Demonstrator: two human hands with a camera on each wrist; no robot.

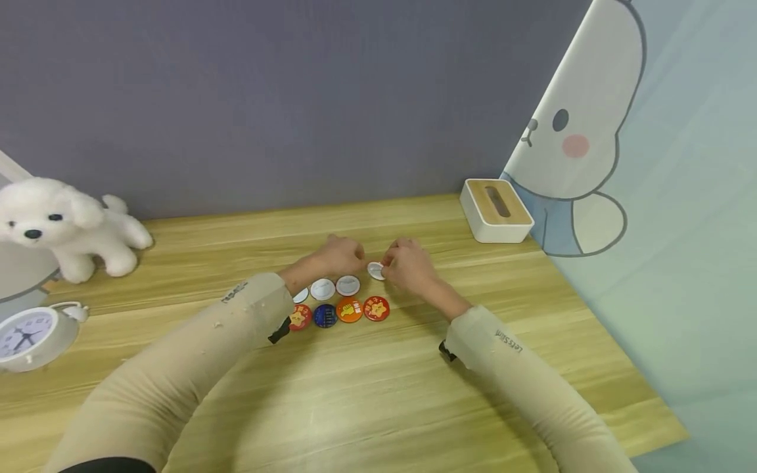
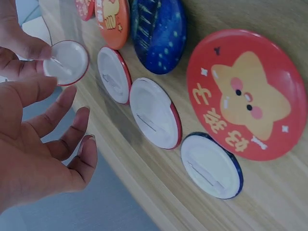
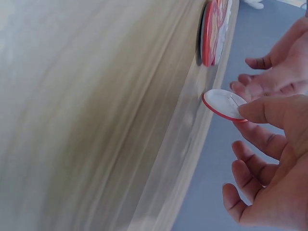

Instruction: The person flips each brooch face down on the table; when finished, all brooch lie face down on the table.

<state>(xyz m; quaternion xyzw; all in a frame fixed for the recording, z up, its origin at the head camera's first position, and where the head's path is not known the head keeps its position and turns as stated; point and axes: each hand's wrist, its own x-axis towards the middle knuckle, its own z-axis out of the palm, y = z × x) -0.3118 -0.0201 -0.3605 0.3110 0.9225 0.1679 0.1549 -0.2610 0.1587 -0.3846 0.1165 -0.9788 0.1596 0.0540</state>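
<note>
My right hand (image 1: 409, 264) pinches a round pin badge (image 1: 375, 270) between thumb and index finger, as the right wrist view shows. The badge (image 3: 221, 103) is tilted, its white back with the pin uppermost and its rim red. Beside it is my left hand (image 1: 343, 256), fingers loosely bent and holding nothing; whether a fingertip touches the badge I cannot tell. Below the hands, a row of white-backed badges (image 1: 322, 289) lies face down. Nearer me is a row of face-up badges: red star ones (image 1: 376, 308), an orange one (image 1: 349, 310) and a dark blue one (image 1: 325, 315).
On the wooden table (image 1: 367, 394), a white box with a slotted wooden lid (image 1: 499, 210) stands at the back right. A white plush dog (image 1: 77, 226) and a white alarm clock (image 1: 35, 336) are at the left. A grey panel (image 1: 296, 112) rises behind the table.
</note>
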